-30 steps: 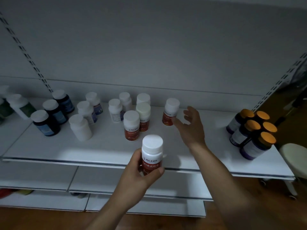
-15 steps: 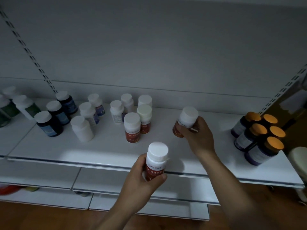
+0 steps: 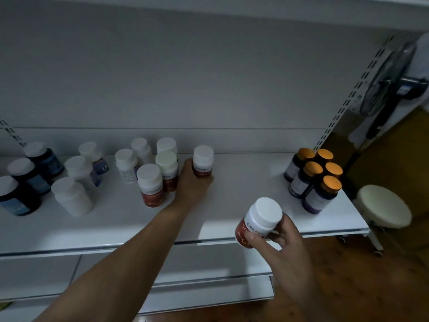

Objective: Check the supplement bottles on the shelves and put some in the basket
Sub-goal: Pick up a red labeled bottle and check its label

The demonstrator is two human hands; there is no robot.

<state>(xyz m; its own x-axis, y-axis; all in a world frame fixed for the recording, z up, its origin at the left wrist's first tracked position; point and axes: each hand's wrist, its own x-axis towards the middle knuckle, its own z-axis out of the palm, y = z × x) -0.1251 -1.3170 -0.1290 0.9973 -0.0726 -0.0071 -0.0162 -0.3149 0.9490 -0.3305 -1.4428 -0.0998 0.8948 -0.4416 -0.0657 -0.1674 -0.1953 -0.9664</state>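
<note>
Bottle point(image 3: 263, 214) in right hand point(image 3: 287, 249)

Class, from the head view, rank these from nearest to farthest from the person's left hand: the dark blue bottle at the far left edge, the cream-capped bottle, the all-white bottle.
1. Cream-capped bottle, just left of the left hand, which grips a red-labelled bottle.
2. All-white bottle, farther left, toward the front.
3. Dark blue bottle, at the far left edge.

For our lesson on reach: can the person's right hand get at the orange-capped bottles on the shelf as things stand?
Likely yes for reaching: only bare shelf lies between the right hand and the orange-capped bottles. But it grips a red-labelled bottle, so taking one looks unlikely.
</note>
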